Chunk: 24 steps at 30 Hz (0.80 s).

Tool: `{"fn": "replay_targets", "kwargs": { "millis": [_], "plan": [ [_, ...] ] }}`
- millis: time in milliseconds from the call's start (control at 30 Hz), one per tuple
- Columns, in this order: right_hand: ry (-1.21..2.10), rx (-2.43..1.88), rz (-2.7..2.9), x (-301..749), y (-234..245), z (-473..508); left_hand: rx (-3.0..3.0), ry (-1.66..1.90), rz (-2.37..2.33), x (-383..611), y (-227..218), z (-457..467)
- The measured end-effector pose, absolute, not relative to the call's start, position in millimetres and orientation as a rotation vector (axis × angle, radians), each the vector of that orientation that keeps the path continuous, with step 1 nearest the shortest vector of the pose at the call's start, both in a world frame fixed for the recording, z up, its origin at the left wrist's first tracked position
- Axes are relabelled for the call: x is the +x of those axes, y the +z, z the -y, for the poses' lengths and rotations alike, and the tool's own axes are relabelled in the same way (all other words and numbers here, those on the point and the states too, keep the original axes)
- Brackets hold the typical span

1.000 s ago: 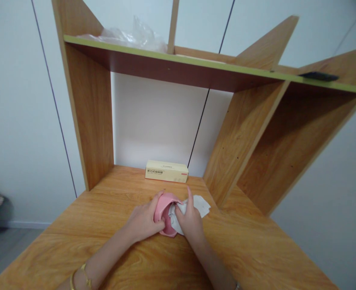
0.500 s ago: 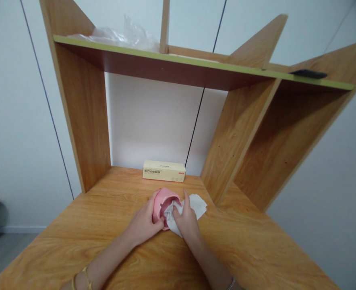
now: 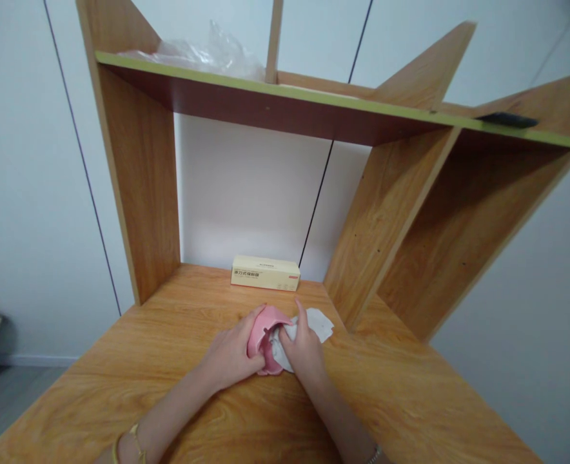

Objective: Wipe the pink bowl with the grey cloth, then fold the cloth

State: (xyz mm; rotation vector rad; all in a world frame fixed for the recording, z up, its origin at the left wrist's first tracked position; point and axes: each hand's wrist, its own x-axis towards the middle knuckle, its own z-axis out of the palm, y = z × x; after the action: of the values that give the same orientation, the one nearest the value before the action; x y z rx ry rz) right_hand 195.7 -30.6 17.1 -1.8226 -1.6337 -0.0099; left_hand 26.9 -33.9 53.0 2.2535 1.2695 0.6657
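Note:
My left hand (image 3: 229, 354) grips a small pink bowl (image 3: 264, 328), tipped on its side on the wooden desk (image 3: 169, 361) with its mouth facing right. My right hand (image 3: 305, 349) is closed on a crumpled white cloth (image 3: 316, 322) and presses it into the bowl's mouth. Part of the cloth trails out onto the desk to the right of my fingers. The bowl's inside is mostly hidden by the cloth and my hands.
A long cream box (image 3: 265, 272) lies at the back of the desk against the white wall. Wooden uprights (image 3: 142, 174) flank the bay. The upper shelf (image 3: 285, 96) carries a clear plastic bag (image 3: 207, 51) and a dark flat object (image 3: 507, 120).
Both hands and the bowl stay in nearly the same spot. The cloth has shifted slightly in the bowl's mouth, and the view has swayed a little.

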Motion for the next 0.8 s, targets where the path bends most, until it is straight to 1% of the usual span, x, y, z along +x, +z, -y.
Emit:
{"fn": "replay_targets", "kwargs": {
  "millis": [167,333,433,533,667,800],
  "plan": [
    [0.131,-1.851,1.560,200,13,29,2.187,0.845,-1.322,31,38,31],
    [0.274,-1.742,1.465,205,6,27,2.112,0.797,-1.228,36,28,33],
    [0.335,-1.712,1.468,202,1,27,2.053,0.865,-1.133,35,27,31],
    [0.362,-1.719,1.477,197,0,27,2.057,0.877,-1.189,32,31,27],
    [0.279,-1.779,1.513,194,5,29,2.168,0.687,-1.342,28,44,27],
    [0.008,-1.774,1.576,197,13,32,2.317,0.608,-1.315,26,55,32]
  ]
}}
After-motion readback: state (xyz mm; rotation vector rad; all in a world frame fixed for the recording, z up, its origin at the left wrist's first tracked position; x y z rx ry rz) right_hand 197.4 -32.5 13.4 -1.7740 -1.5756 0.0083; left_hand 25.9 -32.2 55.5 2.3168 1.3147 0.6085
